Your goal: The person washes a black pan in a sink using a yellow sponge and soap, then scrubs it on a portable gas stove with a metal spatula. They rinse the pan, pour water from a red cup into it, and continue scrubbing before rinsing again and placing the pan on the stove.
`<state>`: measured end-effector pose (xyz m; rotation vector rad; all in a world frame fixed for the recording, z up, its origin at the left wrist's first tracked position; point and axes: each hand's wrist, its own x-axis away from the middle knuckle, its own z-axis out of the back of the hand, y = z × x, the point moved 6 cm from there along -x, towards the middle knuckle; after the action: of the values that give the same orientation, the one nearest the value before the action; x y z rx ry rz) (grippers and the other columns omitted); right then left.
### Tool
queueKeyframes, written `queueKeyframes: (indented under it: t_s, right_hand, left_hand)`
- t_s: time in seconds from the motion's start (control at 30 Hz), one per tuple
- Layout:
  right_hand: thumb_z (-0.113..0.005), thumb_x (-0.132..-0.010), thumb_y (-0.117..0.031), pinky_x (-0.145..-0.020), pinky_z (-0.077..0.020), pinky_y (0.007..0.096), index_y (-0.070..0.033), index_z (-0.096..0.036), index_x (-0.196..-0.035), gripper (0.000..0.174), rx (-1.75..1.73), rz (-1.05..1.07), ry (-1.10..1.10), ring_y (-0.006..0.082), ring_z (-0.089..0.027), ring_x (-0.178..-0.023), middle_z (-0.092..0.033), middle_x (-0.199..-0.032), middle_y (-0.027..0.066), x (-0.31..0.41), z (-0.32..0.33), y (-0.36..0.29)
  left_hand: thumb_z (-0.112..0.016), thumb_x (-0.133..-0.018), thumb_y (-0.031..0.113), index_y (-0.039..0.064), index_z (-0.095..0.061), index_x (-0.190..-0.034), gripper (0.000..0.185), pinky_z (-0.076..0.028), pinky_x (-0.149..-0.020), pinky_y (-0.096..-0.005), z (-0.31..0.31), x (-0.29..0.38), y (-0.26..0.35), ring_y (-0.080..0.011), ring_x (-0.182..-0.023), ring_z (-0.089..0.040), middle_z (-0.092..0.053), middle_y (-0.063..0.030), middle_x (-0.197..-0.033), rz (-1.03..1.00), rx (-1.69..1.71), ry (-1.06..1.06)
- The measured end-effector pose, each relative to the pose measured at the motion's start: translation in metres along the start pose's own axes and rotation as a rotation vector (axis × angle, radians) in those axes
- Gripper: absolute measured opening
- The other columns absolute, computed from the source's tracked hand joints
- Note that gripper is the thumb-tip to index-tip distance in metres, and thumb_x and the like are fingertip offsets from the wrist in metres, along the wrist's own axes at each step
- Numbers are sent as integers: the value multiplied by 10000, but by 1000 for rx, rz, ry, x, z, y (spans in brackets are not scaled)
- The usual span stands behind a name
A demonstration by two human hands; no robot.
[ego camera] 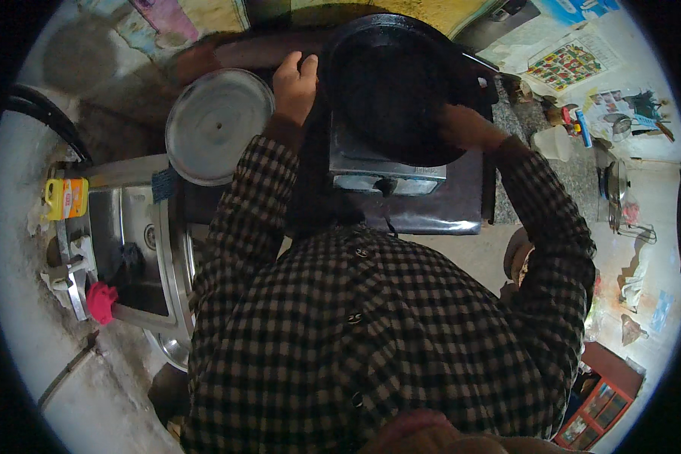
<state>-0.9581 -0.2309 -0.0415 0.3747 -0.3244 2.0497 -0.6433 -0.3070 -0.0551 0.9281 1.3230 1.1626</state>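
Observation:
A large dark wok sits on a metal gas stove in front of me. My left hand is raised just left of the wok, between it and a round grey metal lid; its fingers are apart and nothing shows in it. My right hand reaches over the wok's right side, its fingers in deep shadow inside the rim. Whether it holds anything is too dark to tell. The wok's contents cannot be made out.
To the left is a steel sink with a yellow jug and a pink cloth at its edges. A speckled stone counter on the right bears a white container. A pan lid stands by the right wall.

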Motion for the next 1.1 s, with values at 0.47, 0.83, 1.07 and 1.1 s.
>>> queueKeyframes:
  t_s: [0.47, 0.83, 1.07, 1.1]
  right_hand:
    - [-644, -794, -184, -882, -467, 429, 32, -584, -1096, 376, -699, 164, 270, 386, -598, -1009, -619, -1053, 263, -117, 10, -92]
    - [-678, -792, -223, -849, -494, 450, 20, -551, -1078, 396, -221, -479, 748, 403, -591, -998, -575, -1074, 258, -141, 11, 69]
    - [-603, -826, -194, -850, -497, 442, -23, -587, -1122, 343, -157, -172, 41, 390, -599, -1009, -610, -1089, 235, -55, -5, 41]
    - [-609, -822, -202, -851, -497, 436, -38, -620, -1103, 326, -228, -76, -42, 382, -598, -1018, -610, -1114, 222, -45, -4, 31]
  left_hand:
    - [-571, -916, 261, -63, -553, -910, 324, -426, -599, -321, -1, 0, 3, -165, -598, -515, -539, -73, -630, -144, -151, 59]
    - [-579, -916, 238, -98, -551, -1013, 350, -412, -581, -305, -1, -2, -5, -137, -607, -511, -521, -60, -637, -171, -75, 44]
    - [-589, -906, 213, -67, -559, -940, 284, -417, -576, -314, -1, -4, -8, -155, -596, -517, -541, -69, -637, -207, -148, 68]
    - [-590, -904, 210, -65, -561, -947, 280, -419, -576, -318, -2, -6, -8, -162, -595, -522, -546, -73, -638, -223, -176, 49]
